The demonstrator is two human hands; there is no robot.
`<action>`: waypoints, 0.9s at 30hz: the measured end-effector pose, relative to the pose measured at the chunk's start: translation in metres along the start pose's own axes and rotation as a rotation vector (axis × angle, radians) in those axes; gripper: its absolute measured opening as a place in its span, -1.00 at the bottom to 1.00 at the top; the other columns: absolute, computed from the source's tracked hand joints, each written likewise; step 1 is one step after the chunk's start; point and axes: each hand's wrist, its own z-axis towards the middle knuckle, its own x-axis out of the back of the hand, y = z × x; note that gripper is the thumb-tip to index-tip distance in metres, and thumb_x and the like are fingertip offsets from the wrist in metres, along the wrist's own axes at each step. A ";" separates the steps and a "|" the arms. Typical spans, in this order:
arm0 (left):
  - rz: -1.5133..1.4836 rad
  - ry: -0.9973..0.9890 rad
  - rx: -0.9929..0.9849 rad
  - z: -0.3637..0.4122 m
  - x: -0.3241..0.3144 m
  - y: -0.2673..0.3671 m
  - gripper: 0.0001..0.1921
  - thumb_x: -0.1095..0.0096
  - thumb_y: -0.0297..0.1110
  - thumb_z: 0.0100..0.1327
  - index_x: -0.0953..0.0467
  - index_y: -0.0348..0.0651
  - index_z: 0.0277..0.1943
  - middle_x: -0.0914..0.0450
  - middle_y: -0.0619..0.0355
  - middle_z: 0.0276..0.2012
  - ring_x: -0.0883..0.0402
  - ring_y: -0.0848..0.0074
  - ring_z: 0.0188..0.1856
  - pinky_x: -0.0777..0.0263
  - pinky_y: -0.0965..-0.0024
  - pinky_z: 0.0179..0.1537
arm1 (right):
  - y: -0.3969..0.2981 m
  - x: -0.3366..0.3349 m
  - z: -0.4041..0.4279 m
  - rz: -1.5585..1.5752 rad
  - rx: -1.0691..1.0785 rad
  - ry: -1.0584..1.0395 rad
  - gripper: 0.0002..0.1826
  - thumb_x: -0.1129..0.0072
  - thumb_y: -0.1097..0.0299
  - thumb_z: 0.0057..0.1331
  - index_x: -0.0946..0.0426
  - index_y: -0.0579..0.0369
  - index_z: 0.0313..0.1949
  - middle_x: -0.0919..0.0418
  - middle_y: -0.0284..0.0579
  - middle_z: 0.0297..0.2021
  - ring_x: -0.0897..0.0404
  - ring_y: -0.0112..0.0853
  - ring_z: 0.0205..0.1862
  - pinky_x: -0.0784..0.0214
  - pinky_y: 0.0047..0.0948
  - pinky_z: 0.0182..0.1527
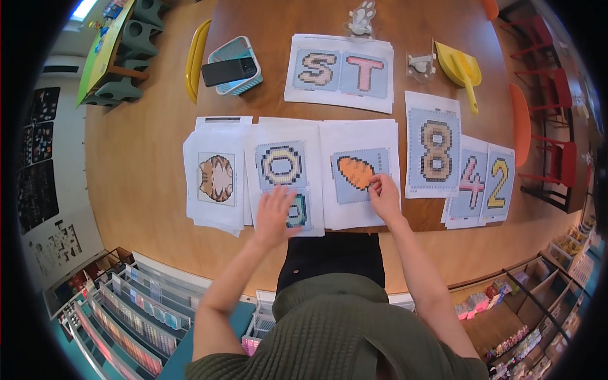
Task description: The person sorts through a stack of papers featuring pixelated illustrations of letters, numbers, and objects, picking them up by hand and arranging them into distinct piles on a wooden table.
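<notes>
My left hand (274, 213), fingers spread, is over a paper sheet with grid patterns of a yellow ring (281, 165) and a green figure (298, 211), partly covering the green one. My right hand (385, 195) has thumb and forefinger together at the lower right of an orange pixel pattern (354, 172) on the neighbouring sheet; whether it pinches anything cannot be told. Left of these lies a stack of sheets with a brown striped round animal pattern (216, 179) on top. To the right are sheets with an 8 (436, 151), a pink 4 (471, 183) and a yellow 2 (498, 183).
Farther back on the wooden table (266, 19) lie sheets with S and T patterns (339, 71), a turquoise basket (242, 85) with a black phone (229, 71) across it, a yellow dustpan (449, 54) and a clear paw-shaped item (362, 20). Chairs stand around; racks of small goods are below.
</notes>
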 end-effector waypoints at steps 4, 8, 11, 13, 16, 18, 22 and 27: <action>0.027 -0.115 0.060 -0.062 -0.035 0.012 -0.15 -0.56 -0.22 -0.17 -0.29 -0.17 0.23 -0.25 -0.04 0.32 -0.08 0.13 0.44 0.01 -0.02 0.36 | -0.008 -0.007 0.001 -0.089 0.002 0.022 -0.77 -0.14 0.58 0.12 -0.42 0.10 -0.20 -0.42 -0.20 -0.43 -0.45 -0.34 -0.40 -0.34 -0.37 -0.28; 0.012 -0.010 0.001 -0.075 -0.056 -0.006 -0.43 -0.43 -0.40 -0.02 -0.36 -0.28 0.08 -0.23 -0.07 0.33 -0.10 0.14 0.43 -0.03 0.00 0.35 | -0.022 -0.010 -0.014 -0.150 0.030 0.024 -0.76 -0.14 0.52 0.18 -0.42 0.12 -0.14 -0.48 -0.17 -0.35 -0.50 -0.31 -0.30 -0.37 -0.32 -0.17; -0.079 0.067 -0.073 -0.075 -0.054 -0.017 -0.66 -0.33 -0.47 0.06 -0.45 -0.29 -0.08 -0.28 -0.07 0.29 -0.18 0.14 0.39 -0.19 0.09 0.29 | -0.030 -0.019 -0.045 -0.090 0.114 0.066 -0.79 -0.11 0.49 0.24 -0.45 0.15 -0.12 -0.54 -0.12 -0.31 -0.53 -0.29 -0.28 -0.39 -0.34 -0.16; -0.285 0.059 -0.116 -0.079 -0.062 -0.028 -0.73 -0.30 -0.48 0.09 -0.51 -0.24 -0.11 -0.44 -0.03 0.15 -0.41 0.13 0.22 -0.39 0.20 0.14 | -0.039 -0.028 -0.073 -0.016 0.087 0.037 -0.83 -0.09 0.46 0.29 -0.47 0.18 -0.14 -0.57 -0.09 -0.33 -0.54 -0.31 -0.33 -0.40 -0.38 -0.21; -0.353 0.108 -0.060 -0.080 -0.061 -0.031 -0.86 -0.26 -0.47 0.13 -0.56 -0.17 -0.22 -0.60 0.05 -0.13 -0.60 0.18 -0.08 -0.51 0.26 -0.14 | -0.044 -0.045 -0.114 0.074 -0.023 -0.034 -0.88 -0.12 0.43 0.31 -0.51 0.19 -0.20 -0.57 -0.14 -0.45 -0.53 -0.48 -0.42 -0.40 -0.47 -0.31; -0.355 0.165 -0.024 -0.075 -0.053 -0.023 -0.90 -0.26 -0.46 0.13 -0.55 -0.15 -0.26 -0.61 0.08 -0.24 -0.61 0.19 -0.20 -0.49 0.23 -0.24 | -0.037 -0.054 -0.135 0.193 -0.170 -0.139 -0.87 -0.10 0.46 0.32 -0.52 0.21 -0.18 -0.58 -0.21 -0.42 -0.54 -0.55 -0.37 -0.42 -0.55 -0.26; -0.359 0.288 0.126 -0.066 -0.051 -0.015 -0.96 -0.25 -0.44 0.13 -0.51 -0.12 -0.39 -0.59 0.10 -0.45 -0.60 0.19 -0.40 -0.42 0.19 -0.41 | -0.043 -0.065 -0.156 0.308 -0.217 -0.273 -0.86 -0.04 0.50 0.35 -0.51 0.24 -0.14 -0.60 -0.20 -0.34 -0.57 -0.55 -0.31 -0.44 -0.58 -0.21; -0.411 0.271 0.184 -0.057 -0.051 -0.012 -0.93 -0.23 -0.48 0.12 -0.46 -0.16 -0.37 -0.58 0.03 -0.47 -0.60 0.14 -0.41 -0.44 0.18 -0.40 | -0.056 -0.064 -0.153 0.299 -0.200 -0.308 -0.85 -0.05 0.49 0.34 -0.52 0.24 -0.14 -0.60 -0.20 -0.35 -0.56 -0.56 -0.32 -0.43 -0.59 -0.22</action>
